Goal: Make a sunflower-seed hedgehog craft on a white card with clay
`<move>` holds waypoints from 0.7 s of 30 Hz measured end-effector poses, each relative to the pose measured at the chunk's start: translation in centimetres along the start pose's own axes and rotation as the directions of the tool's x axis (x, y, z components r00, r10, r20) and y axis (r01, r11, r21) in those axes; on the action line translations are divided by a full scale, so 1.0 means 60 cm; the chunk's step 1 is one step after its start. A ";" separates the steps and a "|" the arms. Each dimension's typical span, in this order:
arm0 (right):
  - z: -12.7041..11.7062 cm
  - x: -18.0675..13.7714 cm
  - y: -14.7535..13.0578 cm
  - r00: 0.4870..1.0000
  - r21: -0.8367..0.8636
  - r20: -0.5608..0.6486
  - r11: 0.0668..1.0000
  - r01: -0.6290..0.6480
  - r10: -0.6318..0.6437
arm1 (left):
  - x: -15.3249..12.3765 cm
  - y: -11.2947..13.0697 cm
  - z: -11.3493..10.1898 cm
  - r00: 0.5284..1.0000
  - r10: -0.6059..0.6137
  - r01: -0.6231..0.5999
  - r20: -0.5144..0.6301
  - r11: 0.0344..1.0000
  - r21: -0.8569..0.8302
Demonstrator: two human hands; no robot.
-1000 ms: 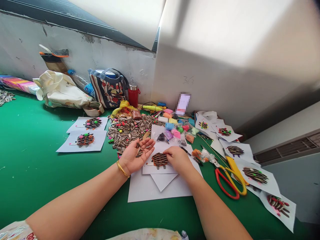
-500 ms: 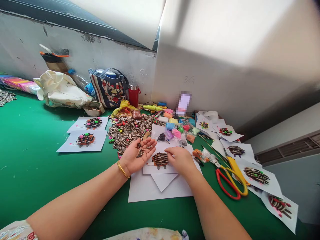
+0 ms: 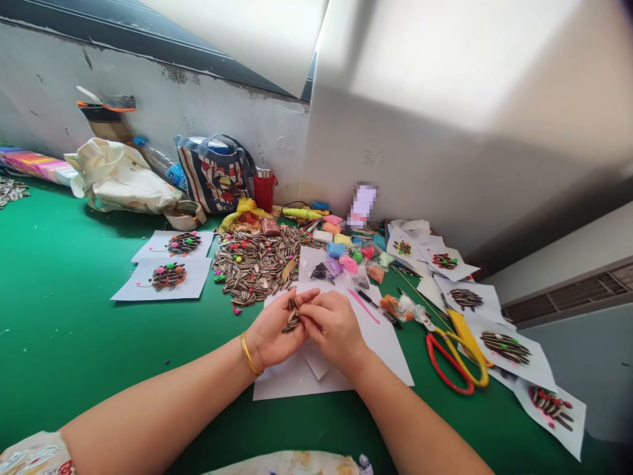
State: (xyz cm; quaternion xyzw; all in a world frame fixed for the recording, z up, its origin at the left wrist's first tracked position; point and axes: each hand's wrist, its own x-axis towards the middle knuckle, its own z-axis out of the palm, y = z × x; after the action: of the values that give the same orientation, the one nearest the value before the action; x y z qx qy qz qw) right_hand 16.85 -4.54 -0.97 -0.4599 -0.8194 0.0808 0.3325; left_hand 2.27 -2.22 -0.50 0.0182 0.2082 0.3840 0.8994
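Fingers [image 3: 312,318] of the right hand [image 3: 339,333] bent together at the palm-up, loosely uncurled left hand [image 3: 271,336]; whether they pinch anything, cannot tell. Striped, teardrop-shaped sunflower seeds [image 3: 293,320] lie loose in the left palm, above rectangular white paper sheets [image 3: 383,366] on the green tabletop [image 3: 89,330]. Progress, judged: seed-covered animal figures [image 3: 169,276] at left look done. Unplaced: palm seeds, plus a broad striped-seed pile [image 3: 260,267]. Sheet area beneath the hands (hidden, so coverage unknown): not judged.

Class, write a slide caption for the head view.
Above white paper, the right hand bends over the left hand, which cups striped seeds.
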 end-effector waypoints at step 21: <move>-0.067 -0.022 0.082 0.925 0.133 0.078 0.916 -0.378 0.371 | -0.004 0.028 0.006 0.993 0.104 -0.102 -0.058 0.994 0.043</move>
State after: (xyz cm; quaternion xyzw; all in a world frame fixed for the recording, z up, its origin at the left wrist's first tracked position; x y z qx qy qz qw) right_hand 23.29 -3.54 -0.68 -0.5805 -0.7165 0.2143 0.3222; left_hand 1.13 -1.16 0.26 0.0353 0.2413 0.4261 0.8712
